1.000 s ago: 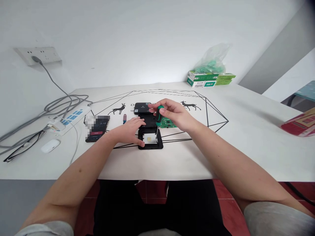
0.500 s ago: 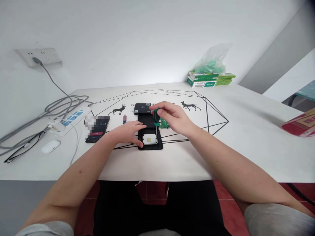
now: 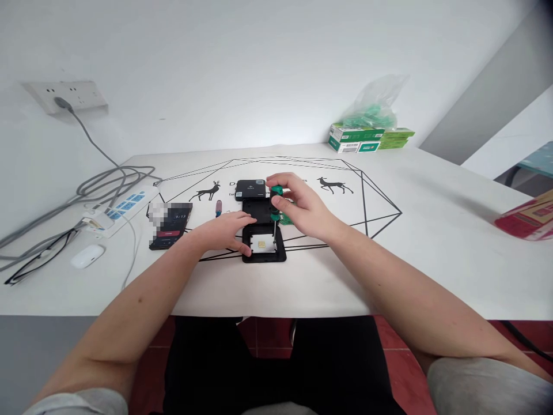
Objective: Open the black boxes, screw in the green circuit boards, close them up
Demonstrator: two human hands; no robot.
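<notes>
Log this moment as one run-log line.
right hand: holds green-black screwdriver, tip at metal plate | left hand: touches black casing | nearby: phone

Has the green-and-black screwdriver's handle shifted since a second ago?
Yes. The screwdriver in the right hand now has its handle slightly farther left, judged against the black tray, and looks more upright.

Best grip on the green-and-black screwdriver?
I'd take the screwdriver's chunky handle, fingers around it, from the right and above. It stands nearly upright, tip down by the silver plate's right edge; the thin metal shaft offers little purchase. The left hand occupies the left side of the black plastic frame, so the right looks the better approach.
</notes>
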